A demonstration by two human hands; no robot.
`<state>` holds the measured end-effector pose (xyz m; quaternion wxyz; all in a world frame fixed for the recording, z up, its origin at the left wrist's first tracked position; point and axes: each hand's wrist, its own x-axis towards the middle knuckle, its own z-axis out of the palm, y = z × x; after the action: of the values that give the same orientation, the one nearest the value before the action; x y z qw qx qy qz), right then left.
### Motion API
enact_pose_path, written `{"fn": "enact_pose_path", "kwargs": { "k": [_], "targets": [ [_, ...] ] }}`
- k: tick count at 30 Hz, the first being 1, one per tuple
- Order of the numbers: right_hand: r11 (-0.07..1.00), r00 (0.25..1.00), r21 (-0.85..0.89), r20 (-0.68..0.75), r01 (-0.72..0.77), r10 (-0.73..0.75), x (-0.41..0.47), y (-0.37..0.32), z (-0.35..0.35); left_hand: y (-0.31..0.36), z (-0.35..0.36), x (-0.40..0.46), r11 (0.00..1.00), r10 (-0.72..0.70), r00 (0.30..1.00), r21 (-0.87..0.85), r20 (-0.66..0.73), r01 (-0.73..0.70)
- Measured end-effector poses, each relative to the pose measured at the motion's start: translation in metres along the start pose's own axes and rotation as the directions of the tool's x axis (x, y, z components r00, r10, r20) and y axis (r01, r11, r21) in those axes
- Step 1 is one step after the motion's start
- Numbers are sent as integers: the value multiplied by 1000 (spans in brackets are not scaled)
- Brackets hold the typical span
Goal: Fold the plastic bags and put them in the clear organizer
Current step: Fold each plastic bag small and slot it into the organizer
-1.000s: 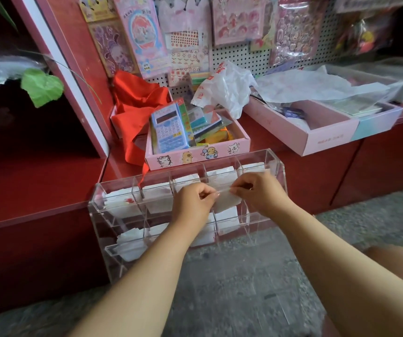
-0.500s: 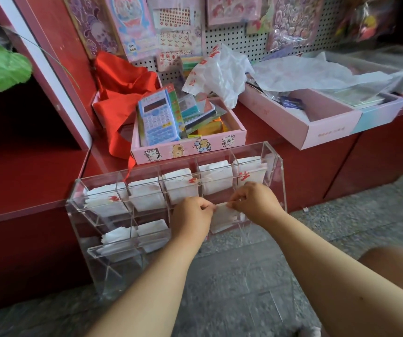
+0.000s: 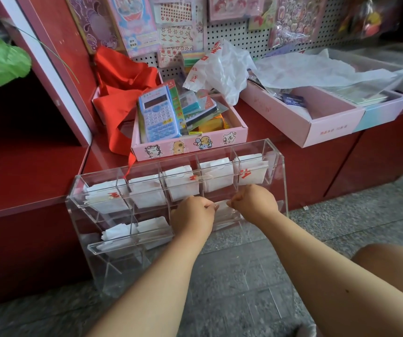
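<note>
Both hands, the left hand (image 3: 193, 214) and right hand (image 3: 254, 203), are curled and pinch a folded bag (image 3: 224, 211) at the lower row of a clear organizer (image 3: 283, 181) standing on the floor (image 3: 244, 276). Folded bags fill the organizer's upper row. Behind it, a pink box (image 3: 190, 144) with a calculator (image 3: 159, 115) sits on the red surface (image 3: 25, 171).

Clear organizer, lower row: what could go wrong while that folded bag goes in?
1. Both hands, left and right, pinch the folded bag at a lower compartment; it may unfold once released.
2. The clear organizer stands on the floor against the red counter; pushing could tip or shift it.
3. The loose white bag above could slide off the pink box.
</note>
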<state>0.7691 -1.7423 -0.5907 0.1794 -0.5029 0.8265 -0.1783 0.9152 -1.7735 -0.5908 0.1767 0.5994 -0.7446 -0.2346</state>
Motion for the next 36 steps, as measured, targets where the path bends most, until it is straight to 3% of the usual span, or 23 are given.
{"fn": "enact_pose_path", "kwargs": {
  "k": [10,18,26,30,36],
  "targets": [
    [983,985,154,-156,103,-79,-20,-6,-13,2,-19,-8,974,138,990,-184,31,-130],
    [928,928,279,-345,247,-143,-31,-35,-41,38,-66,-3,924,290,948,-218,-135,-313],
    [846,913,489,-409,213,6,-1,-52,-87,41,-94,43,918,350,856,-41,-380,-394],
    [851,902,485,-431,203,31,34,-61,-107,33,-85,67,917,397,804,154,-443,-368],
    [915,917,382,-396,131,34,95,-64,-127,19,-64,81,891,452,781,264,-431,-369]
  ]
}}
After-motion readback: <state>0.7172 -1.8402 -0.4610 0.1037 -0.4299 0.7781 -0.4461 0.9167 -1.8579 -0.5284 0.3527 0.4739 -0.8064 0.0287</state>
